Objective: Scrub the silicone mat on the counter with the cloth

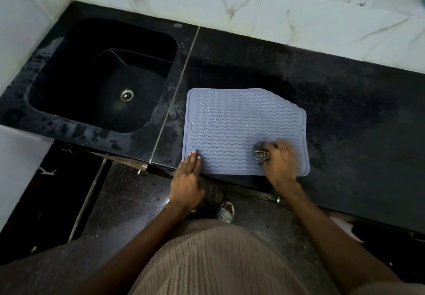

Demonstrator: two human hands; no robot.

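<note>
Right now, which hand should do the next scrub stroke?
Right hand: it grips the cloth on the mat. Left hand presses flat on the mat's near-left corner, steadying it.

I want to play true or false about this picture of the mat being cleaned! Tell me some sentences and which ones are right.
1. The right hand grips a checked cloth on the mat. True.
2. The mat lies inside the sink. False: it lies on the black counter, right of the sink.
3. The left hand presses flat on the mat's near left corner. True.
4. The mat is bright red. False: it is greyish blue, with wavy ridges.
5. The sink holds dishes. False: only its drain shows.
</note>
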